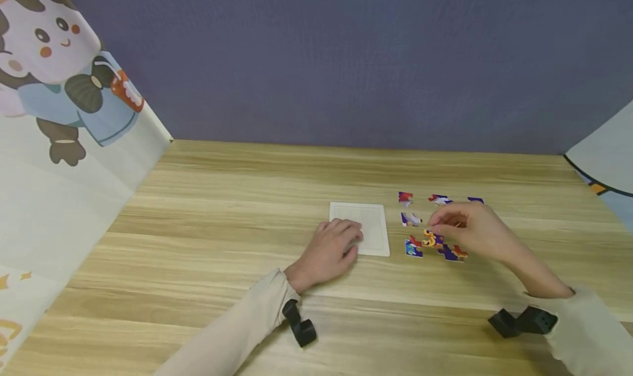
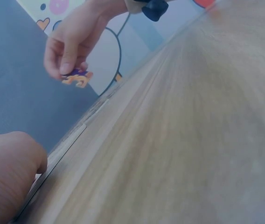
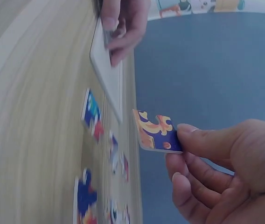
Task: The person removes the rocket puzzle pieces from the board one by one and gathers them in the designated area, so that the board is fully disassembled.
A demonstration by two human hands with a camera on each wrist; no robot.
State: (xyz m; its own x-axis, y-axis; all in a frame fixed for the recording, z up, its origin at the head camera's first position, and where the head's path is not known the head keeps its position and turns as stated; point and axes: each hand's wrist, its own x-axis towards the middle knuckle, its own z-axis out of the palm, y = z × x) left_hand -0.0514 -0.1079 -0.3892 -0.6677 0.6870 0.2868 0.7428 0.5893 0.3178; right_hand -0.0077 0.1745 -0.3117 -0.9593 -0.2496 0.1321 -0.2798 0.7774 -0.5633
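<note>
Between thumb and fingertips, my right hand (image 1: pixel 472 227) pinches a jigsaw piece (image 3: pixel 158 133) with orange and purple print, lifted off the table. It hangs over the loose pieces in the head view. My left hand (image 1: pixel 330 249) rests on the left part of a white square puzzle tray (image 1: pixel 374 238), its fingers lying loosely over the tray's surface. Right of the tray lie several loose puzzle pieces, among them a blue and red corner piece (image 1: pixel 413 248), a purple and red piece (image 1: pixel 452 253) and a white and purple piece (image 1: pixel 410 220).
Farther back on the wooden table (image 1: pixel 222 200) lie a red and white piece (image 1: pixel 405 198), another piece (image 1: pixel 439 199) and a purple one (image 1: pixel 476 199) partly behind my right hand. A dark blue partition (image 1: pixel 346 62) stands along the back edge, with printed panels at both sides.
</note>
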